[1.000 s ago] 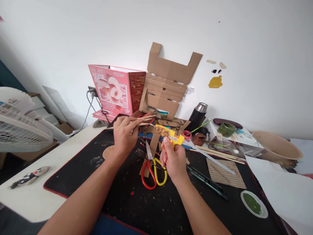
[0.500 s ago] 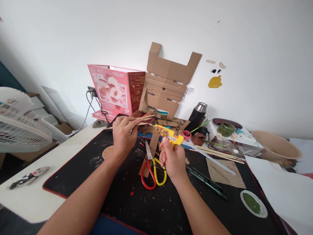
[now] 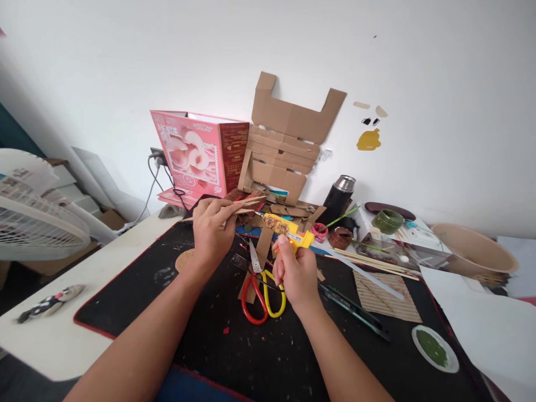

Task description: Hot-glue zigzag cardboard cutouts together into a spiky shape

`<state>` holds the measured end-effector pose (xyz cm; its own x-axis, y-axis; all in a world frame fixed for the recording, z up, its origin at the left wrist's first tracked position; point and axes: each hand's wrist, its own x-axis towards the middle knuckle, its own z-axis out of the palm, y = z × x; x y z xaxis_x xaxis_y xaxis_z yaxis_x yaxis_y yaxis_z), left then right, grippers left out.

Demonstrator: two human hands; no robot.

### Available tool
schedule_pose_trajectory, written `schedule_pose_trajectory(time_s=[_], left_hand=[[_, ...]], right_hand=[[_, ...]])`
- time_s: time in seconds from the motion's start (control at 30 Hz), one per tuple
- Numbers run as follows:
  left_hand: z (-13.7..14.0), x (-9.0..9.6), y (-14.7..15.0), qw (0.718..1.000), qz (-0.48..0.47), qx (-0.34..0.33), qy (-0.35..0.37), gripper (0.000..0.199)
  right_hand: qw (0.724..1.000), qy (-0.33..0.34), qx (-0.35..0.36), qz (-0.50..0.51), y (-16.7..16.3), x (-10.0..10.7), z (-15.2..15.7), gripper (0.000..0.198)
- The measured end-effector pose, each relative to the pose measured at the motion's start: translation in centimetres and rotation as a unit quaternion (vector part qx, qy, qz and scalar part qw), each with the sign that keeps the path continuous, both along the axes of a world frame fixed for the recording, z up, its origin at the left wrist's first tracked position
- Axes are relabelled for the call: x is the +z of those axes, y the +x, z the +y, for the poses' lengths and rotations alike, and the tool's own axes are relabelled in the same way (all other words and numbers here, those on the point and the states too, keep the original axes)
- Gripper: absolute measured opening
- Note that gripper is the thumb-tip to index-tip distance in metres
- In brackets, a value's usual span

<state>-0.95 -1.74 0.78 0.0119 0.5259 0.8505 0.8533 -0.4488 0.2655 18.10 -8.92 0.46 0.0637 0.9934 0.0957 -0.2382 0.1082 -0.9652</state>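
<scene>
My right hand (image 3: 296, 273) is closed round a yellow hot glue gun (image 3: 288, 231), whose nozzle points left; a long translucent glue stick (image 3: 360, 271) trails from its back. My left hand (image 3: 214, 226) pinches thin strips of cardboard (image 3: 250, 202) that stick out to the right past its fingers. The nozzle tip is at or very close to these strips; whether it touches cannot be told. Below and between my hands lie scissors (image 3: 262, 296) with one red and one yellow handle. A round piece of cardboard (image 3: 184, 260) is partly hidden behind my left wrist.
On the black mat (image 3: 138, 285) lie a dark green cutter (image 3: 355, 312), corrugated cardboard (image 3: 387, 296) and a dish of green paint (image 3: 434, 348). Behind stand a pink box (image 3: 192, 151), a cardboard sheet (image 3: 293, 117), a thermos (image 3: 338, 198) and paint jars (image 3: 387, 221). A fan (image 3: 39, 209) is at left.
</scene>
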Motion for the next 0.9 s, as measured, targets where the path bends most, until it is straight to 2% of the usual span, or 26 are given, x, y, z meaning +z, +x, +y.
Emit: schedule_pose_trajectory(time_s=[0.9], left_hand=[[0.06, -0.36, 0.13, 1.0, 0.005, -0.011, 0.01, 0.026]], right_hand=[[1.0, 0.013, 0.006, 0.024, -0.1, -0.19, 0.16, 0.06]])
